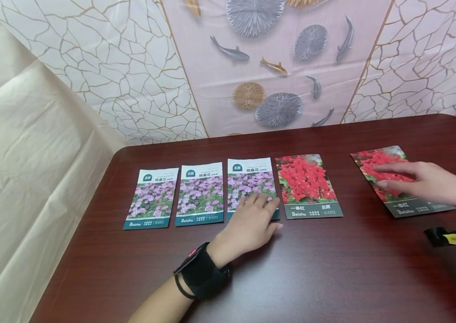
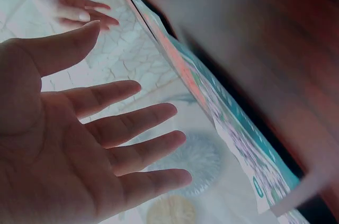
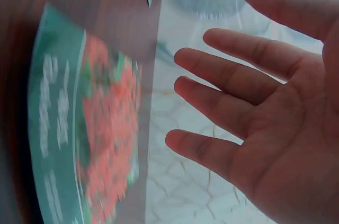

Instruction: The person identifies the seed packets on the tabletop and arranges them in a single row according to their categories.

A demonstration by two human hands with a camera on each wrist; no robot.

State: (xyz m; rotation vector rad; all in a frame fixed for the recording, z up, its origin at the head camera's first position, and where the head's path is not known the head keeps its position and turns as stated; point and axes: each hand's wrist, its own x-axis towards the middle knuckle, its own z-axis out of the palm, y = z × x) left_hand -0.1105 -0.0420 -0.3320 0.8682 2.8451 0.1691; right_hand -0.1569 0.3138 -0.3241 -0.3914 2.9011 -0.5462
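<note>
My left hand is over the lower part of the third purple-flower seed packet, its fingers extended and gripping nothing. Whether the fingertips touch the packet I cannot tell. Over the rightmost red-flower seed packet, which lies at a slant, is my right hand. Its fingers are spread and hold nothing, as the right wrist view also shows. Between the hands lies another red-flower seed packet. Two more purple-flower packets, the first and second, lie to the left.
The packets lie in a row on a dark reddish-brown table. Behind it hangs a patterned cloth with fish and round shapes. A cream sheet drapes along the left side. A black strap wraps my left wrist.
</note>
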